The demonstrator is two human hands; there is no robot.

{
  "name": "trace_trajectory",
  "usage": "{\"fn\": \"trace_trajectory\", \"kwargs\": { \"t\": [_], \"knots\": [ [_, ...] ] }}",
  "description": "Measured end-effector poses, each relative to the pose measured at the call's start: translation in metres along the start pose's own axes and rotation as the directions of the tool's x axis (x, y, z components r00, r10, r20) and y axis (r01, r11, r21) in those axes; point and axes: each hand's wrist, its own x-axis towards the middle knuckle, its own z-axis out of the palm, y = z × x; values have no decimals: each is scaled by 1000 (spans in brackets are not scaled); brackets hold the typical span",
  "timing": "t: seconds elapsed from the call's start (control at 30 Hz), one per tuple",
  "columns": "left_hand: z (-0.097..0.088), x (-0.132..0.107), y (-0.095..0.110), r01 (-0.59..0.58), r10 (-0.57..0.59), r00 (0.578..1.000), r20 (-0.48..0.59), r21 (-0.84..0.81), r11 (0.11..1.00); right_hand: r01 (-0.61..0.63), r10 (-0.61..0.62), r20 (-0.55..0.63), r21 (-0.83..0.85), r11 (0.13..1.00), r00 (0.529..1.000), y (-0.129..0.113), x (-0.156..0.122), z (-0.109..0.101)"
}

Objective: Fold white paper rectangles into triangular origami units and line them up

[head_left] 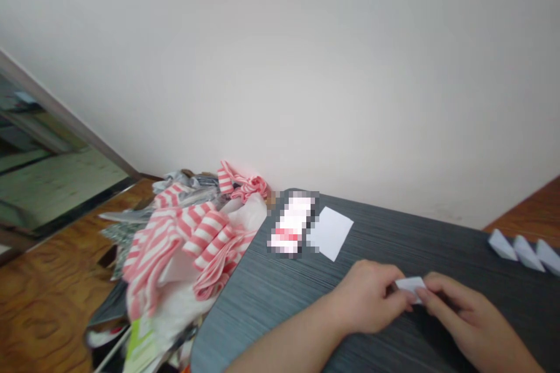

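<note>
Both of my hands rest on a dark grey table [271, 297] and meet over a small folded piece of white paper [410, 285]. My left hand [371, 297] pinches the paper's left side with curled fingers. My right hand [464, 315] presses its right side with fingertips together. Only a small corner of the paper shows between the fingers.
A flat white sheet [331, 232] and a blurred-out object [291, 224] lie farther back on the table. Three folded white paper pieces [525, 250] sit in a row at the right edge. A heap of red-and-white striped bags [188, 250] lies left of the table on the wooden floor [48, 297].
</note>
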Motion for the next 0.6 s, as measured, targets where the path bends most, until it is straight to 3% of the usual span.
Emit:
{"fn": "trace_trajectory", "kwargs": {
  "t": [0.13, 0.3, 0.6],
  "knots": [
    [0, 0, -1, -1, 1, 1000, 2, 4, 1000, 40, -40, 9, -4, 999, 999, 3, 1, -2],
    [2, 1, -6, -80, 81, 997, -2, 137, 987, 34, -38, -133, -30, 999, 990, 6, -1, 0],
    [3, 3, -7, -92, 89, 996, 22, 171, 981, 27, -30, -100, -30, 999, 995, 0, -3, 1]
  ]
}}
